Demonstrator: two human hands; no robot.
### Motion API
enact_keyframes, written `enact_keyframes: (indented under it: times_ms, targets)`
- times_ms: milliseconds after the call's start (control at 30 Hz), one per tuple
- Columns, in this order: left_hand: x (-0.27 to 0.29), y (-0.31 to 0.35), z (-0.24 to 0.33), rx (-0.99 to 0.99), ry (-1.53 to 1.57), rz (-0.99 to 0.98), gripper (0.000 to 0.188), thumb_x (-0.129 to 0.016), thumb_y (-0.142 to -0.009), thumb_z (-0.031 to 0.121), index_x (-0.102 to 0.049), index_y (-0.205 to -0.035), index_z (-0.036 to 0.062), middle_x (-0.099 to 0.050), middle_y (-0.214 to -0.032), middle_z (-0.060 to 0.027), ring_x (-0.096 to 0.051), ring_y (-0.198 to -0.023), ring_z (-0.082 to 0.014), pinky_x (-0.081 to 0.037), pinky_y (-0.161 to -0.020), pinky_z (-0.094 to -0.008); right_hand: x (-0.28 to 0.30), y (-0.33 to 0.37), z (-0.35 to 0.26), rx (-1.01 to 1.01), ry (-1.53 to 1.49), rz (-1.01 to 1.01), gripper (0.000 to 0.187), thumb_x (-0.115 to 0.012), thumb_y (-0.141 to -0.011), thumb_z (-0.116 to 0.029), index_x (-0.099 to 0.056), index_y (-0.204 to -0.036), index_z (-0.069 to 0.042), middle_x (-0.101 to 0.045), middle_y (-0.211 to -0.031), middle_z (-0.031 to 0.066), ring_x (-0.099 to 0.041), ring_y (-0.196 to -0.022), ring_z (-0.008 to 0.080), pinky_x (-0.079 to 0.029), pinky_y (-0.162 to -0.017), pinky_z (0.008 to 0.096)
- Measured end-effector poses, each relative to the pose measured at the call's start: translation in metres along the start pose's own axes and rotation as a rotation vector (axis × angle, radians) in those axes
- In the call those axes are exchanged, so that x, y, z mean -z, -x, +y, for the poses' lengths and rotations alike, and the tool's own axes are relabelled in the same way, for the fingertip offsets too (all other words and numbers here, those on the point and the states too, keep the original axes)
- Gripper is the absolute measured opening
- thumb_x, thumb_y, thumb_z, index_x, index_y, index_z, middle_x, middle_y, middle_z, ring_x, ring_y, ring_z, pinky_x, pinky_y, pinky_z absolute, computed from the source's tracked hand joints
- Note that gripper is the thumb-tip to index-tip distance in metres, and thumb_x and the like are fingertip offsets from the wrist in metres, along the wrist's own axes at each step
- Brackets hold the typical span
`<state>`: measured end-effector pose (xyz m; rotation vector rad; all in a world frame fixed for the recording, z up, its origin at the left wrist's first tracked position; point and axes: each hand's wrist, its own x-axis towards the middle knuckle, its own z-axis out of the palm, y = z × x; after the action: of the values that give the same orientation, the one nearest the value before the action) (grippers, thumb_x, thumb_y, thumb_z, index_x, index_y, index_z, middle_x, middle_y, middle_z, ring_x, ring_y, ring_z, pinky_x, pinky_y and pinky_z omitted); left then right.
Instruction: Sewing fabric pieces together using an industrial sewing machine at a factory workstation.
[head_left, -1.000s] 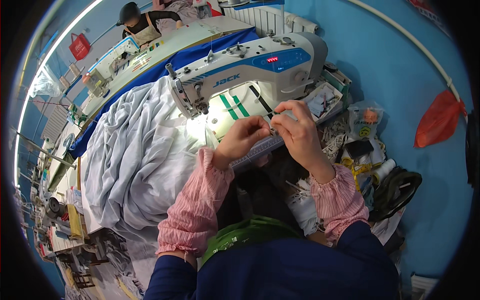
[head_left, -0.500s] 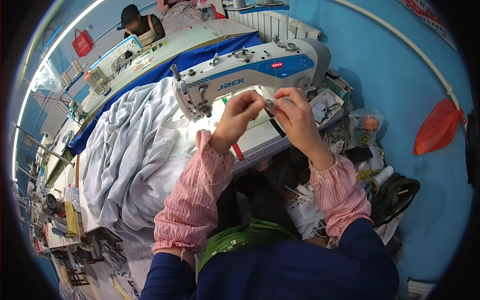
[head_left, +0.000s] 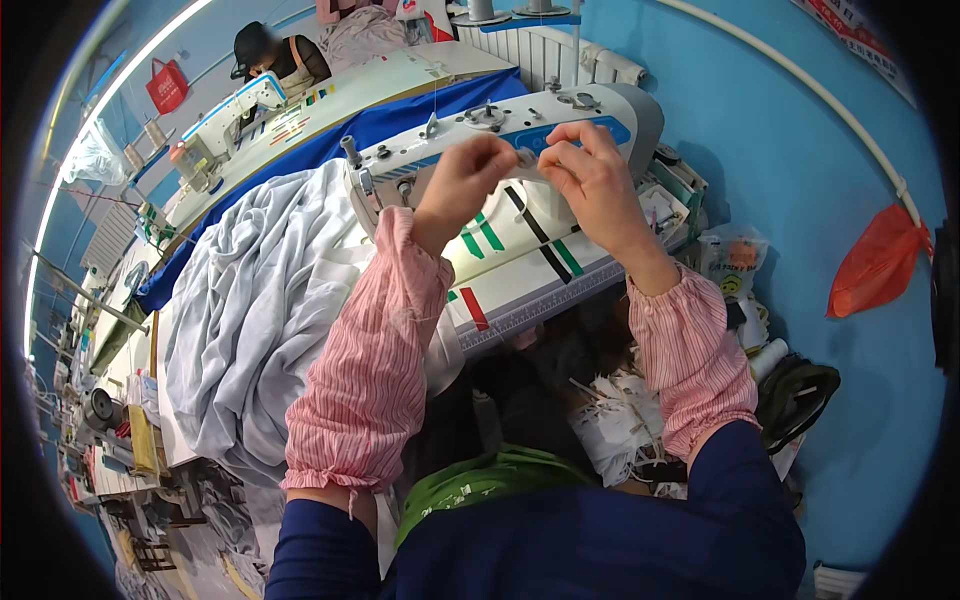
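Observation:
My left hand (head_left: 468, 185) and my right hand (head_left: 592, 185) are raised in front of the white and blue sewing machine (head_left: 460, 135), both with fingers pinched. Between the fingertips shows a small round, pale, metallic-looking piece (head_left: 525, 157). It sits against my left fingers; whatever the right fingertips pinch is too small to make out. Below the hands, the machine bed carries a black strip (head_left: 526, 214), green strips (head_left: 488, 232) and a red strip (head_left: 474, 309). My left wrist covers part of the machine's needle end.
A heap of pale grey-white fabric (head_left: 250, 320) spreads over the table left of the machine. An open box of small items (head_left: 663, 208) stands at its right end. White scraps (head_left: 615, 425) fill the space below. A person (head_left: 285, 60) sits at another sewing machine (head_left: 235, 112) beyond.
Both hands have risen toward the machine's arm and covered its front panel, still pinching at the small piece. More strips on the bed are now uncovered. The other person's head has tipped downward.

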<state>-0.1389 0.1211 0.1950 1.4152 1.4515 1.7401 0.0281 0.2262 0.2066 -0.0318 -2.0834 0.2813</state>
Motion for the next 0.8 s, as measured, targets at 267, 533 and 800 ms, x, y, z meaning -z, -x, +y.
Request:
enact_keyframes:
  times_ms: [267,533,800]
  targets:
    - [0.010,-0.033,0.006,0.007,-0.078,-0.098,0.016,-0.063,-0.096,0.018,-0.064,-0.096,0.0026,-0.057,-0.076,0.0014,-0.049,-0.066,-0.0076,-0.041,-0.063,-0.0224,-0.001,-0.027,0.021,0.017,0.012,0.009,0.011,-0.070,-0.082,-0.003,-0.064,-0.091,-0.004,-0.061,-0.106,0.0080,-0.060,-0.101,0.0285,-0.050,-0.085,0.0382]
    - [0.019,-0.058,0.012,0.007,-0.159,-0.283,0.019,-0.062,-0.098,0.021,-0.062,-0.098,0.0023,-0.054,-0.074,0.0020,-0.050,-0.067,-0.0075,-0.040,-0.063,-0.0226,-0.009,-0.050,0.040,0.050,-0.016,0.003,0.008,-0.068,-0.085,-0.002,-0.064,-0.092,-0.004,-0.060,-0.107,0.0087,-0.061,-0.098,0.0276,-0.052,-0.082,0.0362]
    - [0.025,-0.076,0.006,0.006,0.250,-0.125,0.018,-0.062,-0.097,0.019,-0.064,-0.096,0.0016,-0.057,-0.077,0.0012,-0.049,-0.067,-0.0078,-0.041,-0.062,-0.0234,-0.022,-0.063,0.055,0.016,-0.032,-0.036,0.006,-0.066,-0.087,-0.004,-0.064,-0.093,-0.004,-0.062,-0.104,0.0087,-0.062,-0.095,0.0279,-0.052,-0.081,0.0350]
